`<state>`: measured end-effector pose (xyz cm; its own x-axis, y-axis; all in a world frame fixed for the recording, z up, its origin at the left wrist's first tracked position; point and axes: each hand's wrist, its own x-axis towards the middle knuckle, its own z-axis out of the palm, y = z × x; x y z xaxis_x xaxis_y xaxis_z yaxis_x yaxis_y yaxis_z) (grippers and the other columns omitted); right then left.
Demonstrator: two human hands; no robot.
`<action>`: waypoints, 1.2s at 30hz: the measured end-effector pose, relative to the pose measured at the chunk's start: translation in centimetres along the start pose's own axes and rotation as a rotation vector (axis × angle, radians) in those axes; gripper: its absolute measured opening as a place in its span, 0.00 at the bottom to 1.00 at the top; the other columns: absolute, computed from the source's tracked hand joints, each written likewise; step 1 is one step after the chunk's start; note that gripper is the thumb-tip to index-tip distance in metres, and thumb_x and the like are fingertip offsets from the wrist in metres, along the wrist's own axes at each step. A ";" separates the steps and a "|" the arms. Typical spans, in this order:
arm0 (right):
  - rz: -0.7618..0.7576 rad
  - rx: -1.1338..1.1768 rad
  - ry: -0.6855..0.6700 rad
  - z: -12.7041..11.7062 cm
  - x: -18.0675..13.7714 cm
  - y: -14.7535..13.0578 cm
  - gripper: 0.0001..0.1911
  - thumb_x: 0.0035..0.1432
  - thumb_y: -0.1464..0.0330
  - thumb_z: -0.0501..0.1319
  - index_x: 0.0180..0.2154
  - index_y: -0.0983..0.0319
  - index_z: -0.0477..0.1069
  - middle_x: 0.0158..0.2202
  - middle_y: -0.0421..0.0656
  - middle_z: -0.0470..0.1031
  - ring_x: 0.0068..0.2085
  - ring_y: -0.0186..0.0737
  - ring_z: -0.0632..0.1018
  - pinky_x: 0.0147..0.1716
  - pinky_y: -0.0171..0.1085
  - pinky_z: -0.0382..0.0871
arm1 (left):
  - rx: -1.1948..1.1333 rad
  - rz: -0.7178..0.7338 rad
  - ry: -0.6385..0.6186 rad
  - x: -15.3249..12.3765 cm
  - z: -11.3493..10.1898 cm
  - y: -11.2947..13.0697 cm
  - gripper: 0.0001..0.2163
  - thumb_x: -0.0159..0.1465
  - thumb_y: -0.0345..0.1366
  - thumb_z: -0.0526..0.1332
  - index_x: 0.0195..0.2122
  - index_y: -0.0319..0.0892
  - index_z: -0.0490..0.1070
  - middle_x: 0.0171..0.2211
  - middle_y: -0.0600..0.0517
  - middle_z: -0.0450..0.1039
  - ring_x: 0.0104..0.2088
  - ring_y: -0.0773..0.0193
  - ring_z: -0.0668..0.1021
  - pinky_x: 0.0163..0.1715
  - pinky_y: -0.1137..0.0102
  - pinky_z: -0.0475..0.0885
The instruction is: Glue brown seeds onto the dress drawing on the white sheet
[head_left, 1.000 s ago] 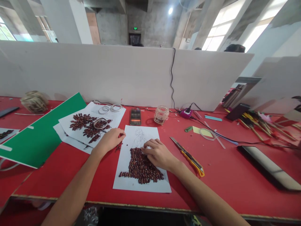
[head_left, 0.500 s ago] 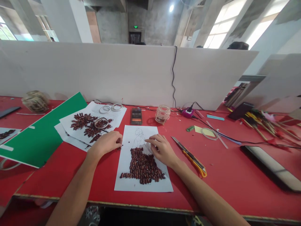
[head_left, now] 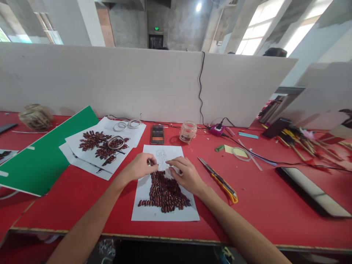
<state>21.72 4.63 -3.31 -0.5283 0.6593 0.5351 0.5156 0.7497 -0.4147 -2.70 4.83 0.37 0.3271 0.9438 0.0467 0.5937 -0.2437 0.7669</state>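
A white sheet (head_left: pixel 143 214) lies before me with a pencil drawing of a figure (head_left: pixel 160 156) near its top. Below the figure, glossy dark brown seeds (head_left: pixel 165 194) are set side by side in a dense skirt-like patch. My left hand (head_left: pixel 141 167) is over the sheet's upper left, thumb and fingertips pinched just above the seed patch. Whatever is between them is too small to make out. At the right edge of the drawing rests my right hand (head_left: pixel 187 174), fingers apart and stretched toward the figure, holding nothing visible.
To the left are sheets with seed leaf patterns (head_left: pixel 95 141), white rings (head_left: pixel 120 126) and a green board (head_left: pixel 49 161). Behind stand a phone (head_left: pixel 157 134) and a glass jar (head_left: pixel 188 132). A yellow utility knife (head_left: pixel 220 181) and a black tablet-like device (head_left: pixel 313 190) lie right.
My left hand has moved right, from the red table beside the sheet to above the drawing, close to my right hand. The right hand stays nearly in place. The view has shifted slightly.
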 end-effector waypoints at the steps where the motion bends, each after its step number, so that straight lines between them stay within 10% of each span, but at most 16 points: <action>1: 0.005 0.014 0.015 0.2 0.0 -0.2 0.13 0.71 0.69 0.58 0.54 0.56 0.75 0.43 0.47 0.80 0.45 0.46 0.78 0.45 0.45 0.71 | -0.094 0.008 0.002 0.3 0.7 0.2 0.06 0.60 0.39 0.63 0.30 0.43 0.77 0.31 0.51 0.79 0.33 0.59 0.78 0.33 0.69 0.69; 9: 0.098 0.064 0.138 0.9 -0.1 -1.1 0.09 0.70 0.67 0.60 0.48 0.56 0.78 0.40 0.46 0.79 0.42 0.46 0.79 0.41 0.42 0.74 | -0.452 -0.059 -0.001 0.9 4.1 0.6 0.15 0.63 0.47 0.63 0.38 0.39 0.79 0.32 0.50 0.79 0.32 0.61 0.77 0.34 0.69 0.69; 20: 0.144 0.003 -0.178 -0.2 -0.1 -0.6 0.05 0.64 0.66 0.69 0.42 0.55 0.80 0.43 0.44 0.78 0.45 0.45 0.78 0.45 0.44 0.68 | -0.231 -0.016 0.336 1.2 0.7 -1.0 0.12 0.63 0.43 0.60 0.37 0.41 0.79 0.35 0.50 0.81 0.27 0.64 0.74 0.29 0.70 0.69; 36: 0.022 0.038 -0.241 -1.8 -0.3 0.0 0.19 0.62 0.77 0.57 0.46 0.56 0.81 0.42 0.44 0.78 0.43 0.44 0.77 0.46 0.45 0.65 | -0.224 0.005 0.371 1.2 0.5 -1.2 0.11 0.63 0.42 0.60 0.36 0.42 0.78 0.34 0.51 0.80 0.28 0.64 0.73 0.30 0.71 0.69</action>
<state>23.05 4.33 -2.18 -0.6650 0.6667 0.3366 0.5055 0.7336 -0.4542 -2.64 6.18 -0.81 0.0188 0.9690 0.2462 0.4053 -0.2325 0.8841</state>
